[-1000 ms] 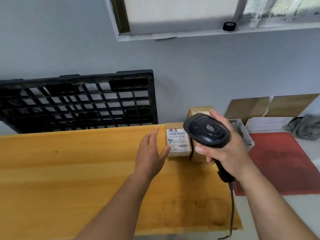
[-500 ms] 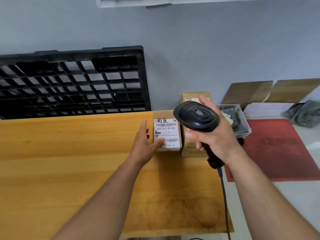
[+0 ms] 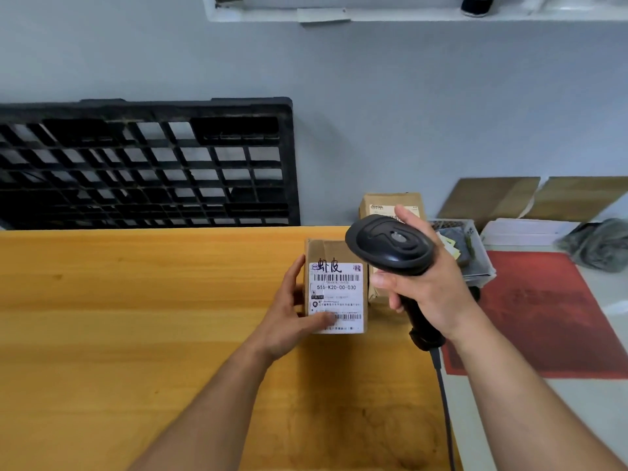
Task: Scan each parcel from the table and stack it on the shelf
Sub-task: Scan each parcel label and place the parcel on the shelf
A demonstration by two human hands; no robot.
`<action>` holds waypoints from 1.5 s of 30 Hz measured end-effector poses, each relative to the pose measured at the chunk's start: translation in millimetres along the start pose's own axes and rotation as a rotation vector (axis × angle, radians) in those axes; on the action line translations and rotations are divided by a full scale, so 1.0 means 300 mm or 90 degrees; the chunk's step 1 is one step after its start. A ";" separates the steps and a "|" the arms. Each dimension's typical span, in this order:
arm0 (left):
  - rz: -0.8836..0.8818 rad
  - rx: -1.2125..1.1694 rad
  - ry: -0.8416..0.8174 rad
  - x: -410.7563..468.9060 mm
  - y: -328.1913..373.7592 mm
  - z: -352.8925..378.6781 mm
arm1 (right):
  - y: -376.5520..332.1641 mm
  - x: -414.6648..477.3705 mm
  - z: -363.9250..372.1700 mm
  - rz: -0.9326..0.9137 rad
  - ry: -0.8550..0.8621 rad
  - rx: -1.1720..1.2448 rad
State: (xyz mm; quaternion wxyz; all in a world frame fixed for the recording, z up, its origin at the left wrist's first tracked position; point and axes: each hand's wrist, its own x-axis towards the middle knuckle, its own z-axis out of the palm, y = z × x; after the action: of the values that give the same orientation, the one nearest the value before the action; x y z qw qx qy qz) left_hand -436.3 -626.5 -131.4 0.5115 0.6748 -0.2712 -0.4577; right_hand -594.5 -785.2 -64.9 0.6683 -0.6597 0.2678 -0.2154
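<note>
A small cardboard parcel (image 3: 336,290) with a white barcode label on top sits on the yellow wooden table (image 3: 136,334) near its right end. My left hand (image 3: 292,314) grips the parcel's left side, thumb lying over the label's lower edge. My right hand (image 3: 424,283) holds a black corded barcode scanner (image 3: 387,244) just right of and above the parcel, its head over the parcel's top right corner. A second, taller cardboard parcel (image 3: 390,207) stands behind the scanner, mostly hidden by it and my hand.
A black plastic pallet (image 3: 146,164) leans on the grey wall behind the table. Right of the table lie a white mesh basket (image 3: 472,246), a red mat (image 3: 543,311), flattened cardboard (image 3: 492,198) and a grey cloth (image 3: 601,243). A white ledge (image 3: 407,15) runs overhead.
My left hand has closed from open beside the parcel to gripping its left side. The scanner in my right hand has stayed beside the parcel while the camera view shifted.
</note>
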 end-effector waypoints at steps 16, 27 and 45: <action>0.091 0.074 0.077 -0.327 0.150 -0.137 | -0.155 -0.114 0.214 -0.100 -0.046 -0.106; 0.219 0.075 0.373 -0.750 0.122 -0.508 | -0.338 -0.333 0.677 -0.166 -0.188 -0.034; 0.219 0.032 0.523 -1.212 -0.085 -0.768 | -0.344 -0.718 1.126 -0.141 -0.319 0.038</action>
State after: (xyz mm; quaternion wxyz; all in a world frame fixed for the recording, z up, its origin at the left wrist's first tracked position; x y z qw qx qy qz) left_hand -390.4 -212.9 -18.2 0.6286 0.7582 -0.1646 -0.0531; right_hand -535.2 -391.9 49.3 0.7050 -0.6980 0.0137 -0.1249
